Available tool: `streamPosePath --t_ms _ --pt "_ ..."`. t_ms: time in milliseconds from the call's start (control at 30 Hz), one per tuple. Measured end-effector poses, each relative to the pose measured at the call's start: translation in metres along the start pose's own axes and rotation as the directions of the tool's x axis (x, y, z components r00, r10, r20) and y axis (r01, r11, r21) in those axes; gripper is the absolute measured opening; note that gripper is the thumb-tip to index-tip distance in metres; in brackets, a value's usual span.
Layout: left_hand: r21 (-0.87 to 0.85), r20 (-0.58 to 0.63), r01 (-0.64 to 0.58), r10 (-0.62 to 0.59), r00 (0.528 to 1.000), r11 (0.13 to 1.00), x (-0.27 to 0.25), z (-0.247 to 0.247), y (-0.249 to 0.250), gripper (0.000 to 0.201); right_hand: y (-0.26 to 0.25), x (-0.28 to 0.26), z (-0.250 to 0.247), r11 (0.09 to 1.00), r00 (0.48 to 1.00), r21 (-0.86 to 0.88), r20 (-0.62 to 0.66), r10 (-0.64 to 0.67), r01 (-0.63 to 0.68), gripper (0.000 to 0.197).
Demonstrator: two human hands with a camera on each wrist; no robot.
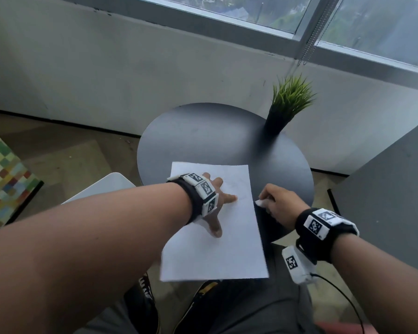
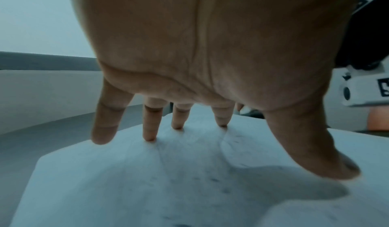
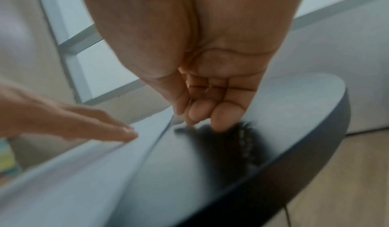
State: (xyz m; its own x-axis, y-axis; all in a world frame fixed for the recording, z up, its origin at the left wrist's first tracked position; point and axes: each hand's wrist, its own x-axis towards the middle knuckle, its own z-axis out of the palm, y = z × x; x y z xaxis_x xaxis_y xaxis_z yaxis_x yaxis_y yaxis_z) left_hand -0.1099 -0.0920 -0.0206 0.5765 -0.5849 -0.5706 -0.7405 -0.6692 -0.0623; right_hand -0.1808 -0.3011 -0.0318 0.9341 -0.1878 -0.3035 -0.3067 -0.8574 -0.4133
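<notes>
On the round black table (image 1: 203, 131) lies a white paper (image 1: 215, 256). In the head view its long side runs away from the person. Its near end hangs past the table over the lap. The left hand (image 1: 217, 196) lies flat on the middle of the paper, fingers spread and straight. The right hand (image 1: 279, 203) sits at the paper's right long edge with curled fingers and seems to pinch that edge. A green plant (image 1: 290, 100) stands far back.

From the left wrist, the left hand (image 2: 210, 47) is spread wide, and its fingertips (image 2: 149, 137) press down on the paper (image 2: 147, 180). It grips nothing.

From the right wrist, the right hand (image 3: 210, 64) bends thumb and fingers together where the paper (image 3: 94, 164) meets the bare table (image 3: 284, 114). The edge lifts a little there. The left hand (image 3: 84, 122) lies flat off to the left. So the right hand is nearer the edge. I think it would bring that edge leftward.
</notes>
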Motion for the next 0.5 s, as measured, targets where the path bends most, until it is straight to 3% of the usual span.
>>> streamPosePath --t_ms 133,333,500 --pt "-0.029 -0.056 -0.029 0.027 0.998 0.999 0.000 -0.012 -0.010 0.087 -0.010 0.000 0.007 0.988 0.999 0.152 0.039 -0.037 0.030 0.006" --pt "-0.101 -0.117 -0.007 -0.004 0.993 0.995 0.006 0.013 -0.018 0.114 -0.018 0.005 0.013 0.997 0.993 0.045 0.104 -0.065 0.060 0.009" --pt "-0.104 -0.159 -0.035 0.018 0.987 0.994 0.009 0.025 -0.020 0.118 -0.034 0.010 0.011 0.978 0.981 -0.123 0.115 -0.153 0.167 0.013"
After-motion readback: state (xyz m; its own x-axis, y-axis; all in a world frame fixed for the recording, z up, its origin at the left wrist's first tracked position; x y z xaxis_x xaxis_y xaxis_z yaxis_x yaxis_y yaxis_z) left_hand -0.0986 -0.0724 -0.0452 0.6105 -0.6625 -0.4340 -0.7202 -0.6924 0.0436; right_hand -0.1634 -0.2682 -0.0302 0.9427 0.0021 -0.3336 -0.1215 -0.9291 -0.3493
